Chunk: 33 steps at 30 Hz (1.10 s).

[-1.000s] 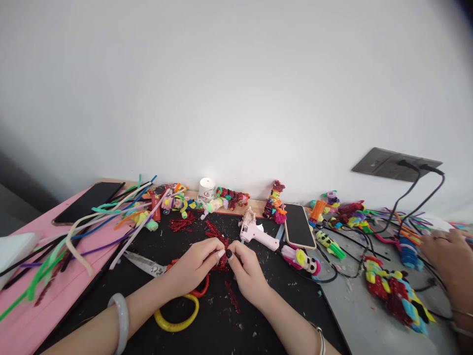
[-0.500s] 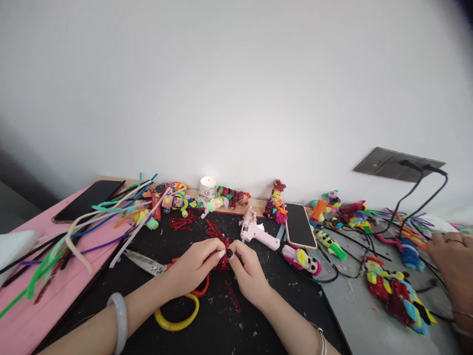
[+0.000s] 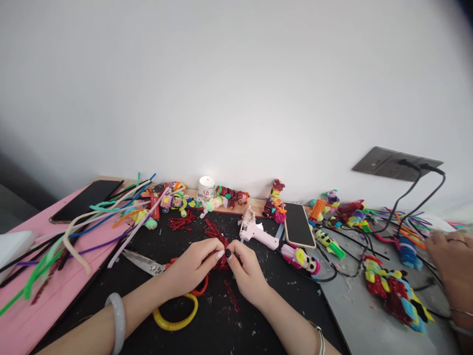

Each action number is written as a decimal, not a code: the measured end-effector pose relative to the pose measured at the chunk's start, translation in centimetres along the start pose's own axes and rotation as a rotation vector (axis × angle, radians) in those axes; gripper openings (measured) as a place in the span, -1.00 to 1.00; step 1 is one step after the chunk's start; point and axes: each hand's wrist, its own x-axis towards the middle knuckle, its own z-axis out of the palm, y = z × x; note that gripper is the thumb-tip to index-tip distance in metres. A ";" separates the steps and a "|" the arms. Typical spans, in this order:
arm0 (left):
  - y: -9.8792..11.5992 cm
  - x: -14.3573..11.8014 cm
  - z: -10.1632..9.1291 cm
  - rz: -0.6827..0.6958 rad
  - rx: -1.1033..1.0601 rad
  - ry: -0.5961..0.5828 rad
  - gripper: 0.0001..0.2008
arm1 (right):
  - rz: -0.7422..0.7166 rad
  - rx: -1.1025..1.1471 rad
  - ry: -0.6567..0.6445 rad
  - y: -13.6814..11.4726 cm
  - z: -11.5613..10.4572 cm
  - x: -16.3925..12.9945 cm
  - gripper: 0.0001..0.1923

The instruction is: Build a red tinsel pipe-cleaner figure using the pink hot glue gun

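Note:
My left hand (image 3: 202, 261) and my right hand (image 3: 244, 266) meet over the black mat (image 3: 207, 340), thumbs and fingers pinched together. Between them is a red tinsel pipe cleaner (image 3: 225, 243), partly hidden by the fingers. More red tinsel pipe cleaner pieces (image 3: 214, 230) lie just behind my hands, and a short red piece (image 3: 231, 296) lies below them. Scissors (image 3: 175, 319) with yellow and red handles rest under my left forearm, blades pointing to the back left. Behind my right hand lies a pale pink glue gun (image 3: 260, 235), on its side.
Loose coloured pipe cleaners (image 3: 79, 229) spread over the pink board (image 3: 40, 291) at left, near a dark phone (image 3: 86, 199). Pipe-cleaner figures (image 3: 275, 202), a paper cup (image 3: 206, 188) and another phone (image 3: 300, 225) line the back. Black cables run right, where another person's hand (image 3: 449, 256) rests.
Both my hands keep their pinch on the red tinsel pipe cleaner in nearly the same place. The whole view has shifted slightly; nothing else visibly moves.

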 end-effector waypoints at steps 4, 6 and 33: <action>0.1 0.0 0.0 -0.001 -0.002 -0.003 -0.78 | 0.000 -0.002 0.001 -0.1 0.0 0.0 -0.80; 0.2 0.0 -0.1 0.003 -0.005 -0.003 -0.78 | 0.001 -0.008 -0.003 -0.2 -0.1 0.0 -0.80; 0.1 0.2 -0.4 -0.070 -0.035 0.077 -0.77 | -0.020 -0.050 -0.007 -0.3 -0.2 0.1 -0.82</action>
